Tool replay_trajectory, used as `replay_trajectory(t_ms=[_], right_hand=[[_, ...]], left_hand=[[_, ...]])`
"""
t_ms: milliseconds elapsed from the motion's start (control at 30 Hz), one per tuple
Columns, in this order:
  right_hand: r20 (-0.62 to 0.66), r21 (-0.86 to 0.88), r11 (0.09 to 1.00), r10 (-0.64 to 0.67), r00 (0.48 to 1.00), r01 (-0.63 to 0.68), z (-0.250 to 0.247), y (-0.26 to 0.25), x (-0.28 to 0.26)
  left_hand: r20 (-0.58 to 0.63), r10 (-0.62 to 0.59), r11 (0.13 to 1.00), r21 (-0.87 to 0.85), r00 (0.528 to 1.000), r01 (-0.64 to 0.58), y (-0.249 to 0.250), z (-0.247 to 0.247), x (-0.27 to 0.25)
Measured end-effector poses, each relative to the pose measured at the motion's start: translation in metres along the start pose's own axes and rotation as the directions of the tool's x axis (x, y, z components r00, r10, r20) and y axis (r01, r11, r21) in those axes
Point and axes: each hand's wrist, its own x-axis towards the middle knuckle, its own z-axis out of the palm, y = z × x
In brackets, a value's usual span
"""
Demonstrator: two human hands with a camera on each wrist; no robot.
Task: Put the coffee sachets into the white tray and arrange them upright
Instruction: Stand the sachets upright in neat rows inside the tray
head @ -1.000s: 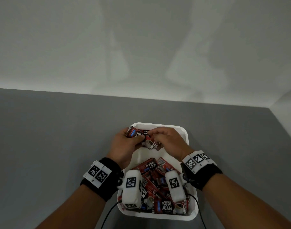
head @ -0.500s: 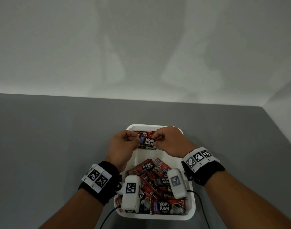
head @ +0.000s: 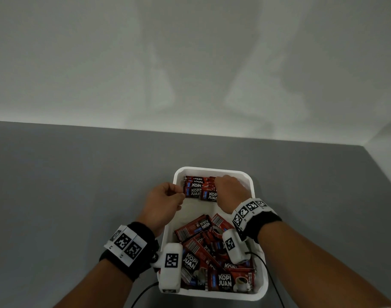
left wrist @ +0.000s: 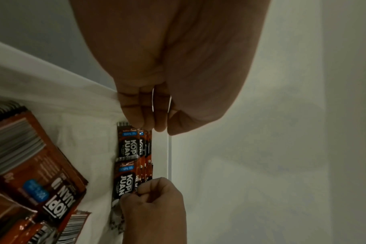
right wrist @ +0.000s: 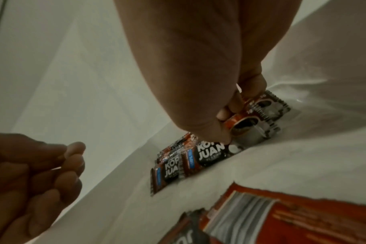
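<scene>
2 hands [head: 161, 203] beside upright sachets [head: 200, 188]

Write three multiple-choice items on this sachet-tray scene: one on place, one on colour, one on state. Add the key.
1. Where do the upright sachets stand in the white tray?
A. far end
B. near end
C. outside it

2. What colour is the table?
A. grey
B. green
C. yellow

3. How do the loose sachets at the near end lie?
A. in a neat upright row
B. in a jumbled pile
C. stacked in a sealed box

Key: 1 A, the row stands by the far wall, between the left hand and the right hand. 2 A, the surface is plain grey. 3 B, they overlap at mixed angles.
</scene>
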Motion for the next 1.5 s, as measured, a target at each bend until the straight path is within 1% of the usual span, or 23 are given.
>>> replay_trajectory(t_ms=[100,233,333,433,500,633,767,967,1067,1133,1233,1300,1333,1400,1433,1500], right_hand=[[-0.030,0.060,0.998,-0.031,0.999,0.033,0.001,0.000,-0.004],[0.078,0.150,0.980,-0.141,0.987,0.128,0.008,-0.001,-0.010],[0.129,0.124,0.980,-0.172,0.977,0.156,0.016,0.003,-0.014],[0.113,0.038,0.979,-0.202,0.973,0.199,0.022,0.006,-0.015],[0.099,-0.006,0.979,-0.201,0.975,0.203,0.024,0.008,-0.016],[0.058,-0.023,0.980,-0.197,0.979,0.198,0.026,0.010,-0.018],[0.049,-0.034,0.975,-0.218,0.975,0.219,0.028,0.010,-0.020],[0.056,-0.024,0.977,-0.210,0.976,0.211,0.026,0.010,-0.022],[0.084,-0.001,0.979,-0.205,0.975,0.206,0.021,0.009,-0.025],[0.109,0.051,0.982,-0.186,0.977,0.181,0.017,0.009,-0.027],[0.141,0.125,0.983,-0.155,0.978,0.138,0.005,0.012,-0.031],[0.192,0.115,0.990,-0.106,0.976,0.085,-0.006,0.013,-0.036],[0.223,0.095,0.993,-0.086,0.971,0.066,-0.011,0.013,-0.040],[0.257,0.049,0.997,-0.072,0.964,0.061,-0.016,0.011,-0.047],[0.264,0.025,0.998,-0.065,0.962,0.060,-0.015,0.009,-0.051],[0.270,-0.015,0.998,-0.051,0.962,0.057,-0.013,0.004,-0.059]], left_hand=[[0.002,-0.008,1.000,0.005,1.000,0.008,-0.001,0.000,-0.001],[0.006,-0.002,1.000,0.007,1.000,0.002,0.001,0.001,-0.001],[0.010,0.000,1.000,0.020,1.000,-0.001,0.001,0.002,-0.001],[0.017,0.001,0.999,0.034,1.000,-0.002,0.001,0.003,-0.001],[0.019,0.000,0.999,0.041,1.000,-0.001,0.001,0.003,-0.001],[0.030,-0.007,0.999,0.053,1.000,0.005,0.000,0.002,0.000],[0.036,-0.008,0.998,0.065,0.999,0.005,-0.002,0.003,0.001],[0.052,-0.001,0.995,0.098,0.999,-0.004,-0.003,0.002,0.000],[0.048,0.004,0.994,0.107,0.999,-0.009,-0.002,0.003,0.000],[0.056,0.011,0.991,0.131,0.998,-0.018,-0.001,0.003,0.000],[0.085,0.023,0.974,0.222,0.996,-0.042,-0.001,0.004,-0.001],[0.151,0.045,0.926,0.364,0.987,-0.098,0.000,0.005,0.000],[0.203,0.054,0.865,0.480,0.978,-0.147,0.001,0.008,0.000],[0.315,0.039,0.690,0.678,0.948,-0.254,0.002,0.015,-0.001],[0.356,0.022,0.610,0.736,0.934,-0.295,0.002,0.020,-0.002],[0.400,-0.004,0.497,0.796,0.917,-0.345,0.000,0.029,-0.003]])
